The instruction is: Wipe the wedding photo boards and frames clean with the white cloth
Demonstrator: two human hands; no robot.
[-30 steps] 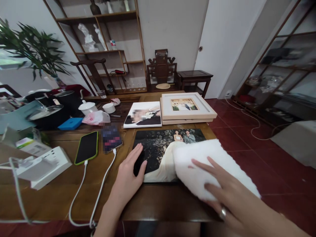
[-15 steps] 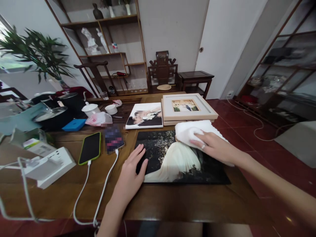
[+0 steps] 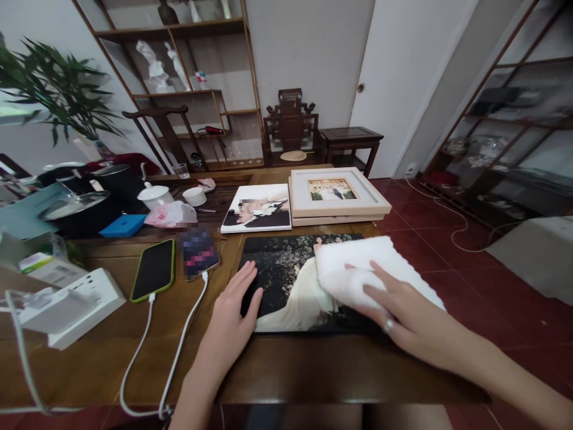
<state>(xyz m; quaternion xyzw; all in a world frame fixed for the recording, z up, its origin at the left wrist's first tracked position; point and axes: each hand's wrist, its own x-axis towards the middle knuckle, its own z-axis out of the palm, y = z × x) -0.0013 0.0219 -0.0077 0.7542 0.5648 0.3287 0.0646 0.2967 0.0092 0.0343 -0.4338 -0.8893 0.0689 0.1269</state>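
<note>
A dark photo panel [image 3: 273,269] with a pale flowing dress lies flat on the wooden table [image 3: 268,364]. Across its left edge rests my left hand [image 3: 233,307], fingers stretched out and holding nothing. My right hand [image 3: 403,304], with a ring on one finger, grips a bunched white towel [image 3: 358,257] and presses it on the panel's right part. The towel and hand hide that side of the panel, and part of the cloth spreads past its right edge.
Behind the panel are a white photo canvas [image 3: 264,218] and stacked light-wood picture frames [image 3: 340,206]. To the left lie a green-cased phone [image 3: 153,270], a second phone [image 3: 199,254], charging cables [image 3: 181,343] and a white power strip [image 3: 85,307]. Pots [image 3: 80,209] stand farther back.
My right hand has drawn the towel down toward me over the panel, uncovering the picture's upper right part. My left hand keeps its place on the left edge. The view has shifted slightly.
</note>
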